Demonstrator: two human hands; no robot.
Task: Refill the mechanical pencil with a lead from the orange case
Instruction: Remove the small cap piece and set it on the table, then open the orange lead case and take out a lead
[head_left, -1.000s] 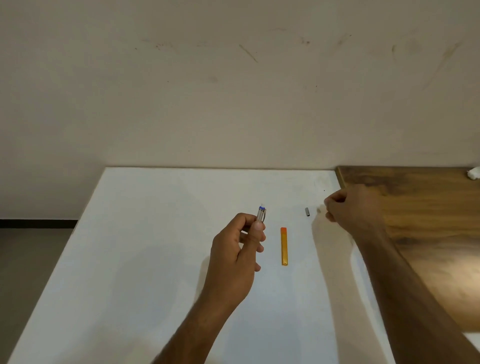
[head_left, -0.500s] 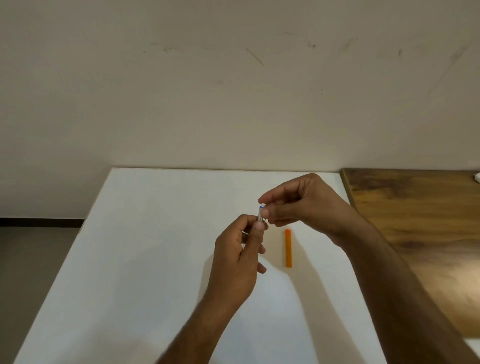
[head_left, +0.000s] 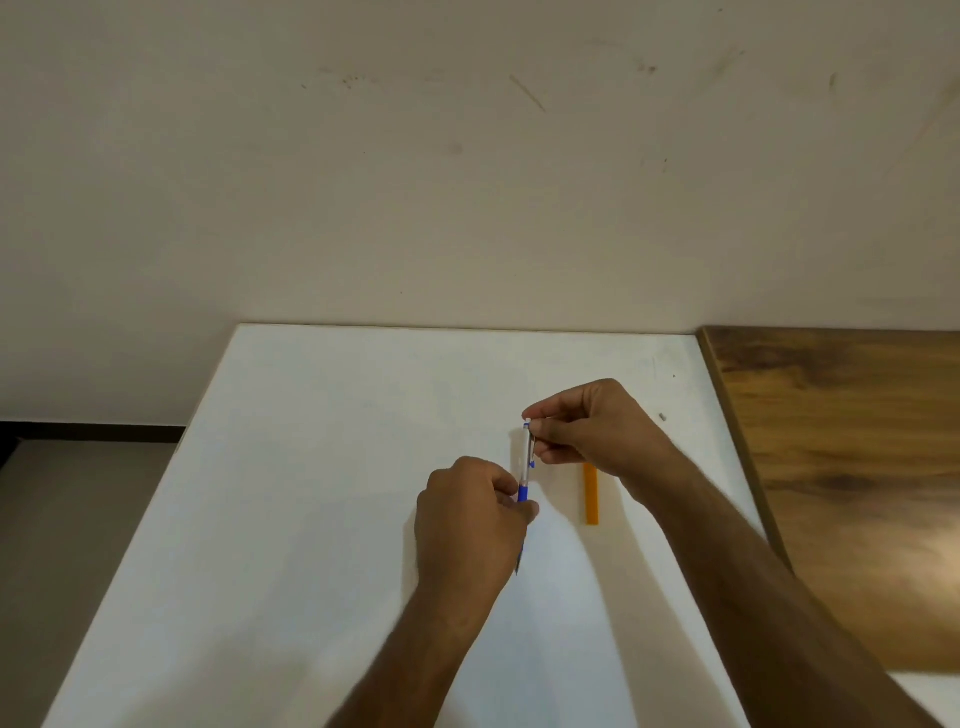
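Observation:
My left hand (head_left: 470, 512) grips the mechanical pencil (head_left: 525, 462) by its blue grip. The pencil has a clear barrel and stands nearly upright, tip pointing down toward me. My right hand (head_left: 597, 428) pinches a small white piece (head_left: 528, 415) right at the pencil's top end, with its other fingers against the clip. The orange lead case (head_left: 590, 496) lies flat on the white table (head_left: 311, 467), just right of the pencil. Its far end is hidden under my right hand.
A small grey cap (head_left: 662, 416) lies on the white table to the right of my right hand. A brown wooden surface (head_left: 857, 467) adjoins the table on the right. A wall runs behind the table, and the floor drops off at the left.
My right hand came from beside the grey cap to the pencil's top end. My left hand now holds the pencil lower, so more of the barrel shows.

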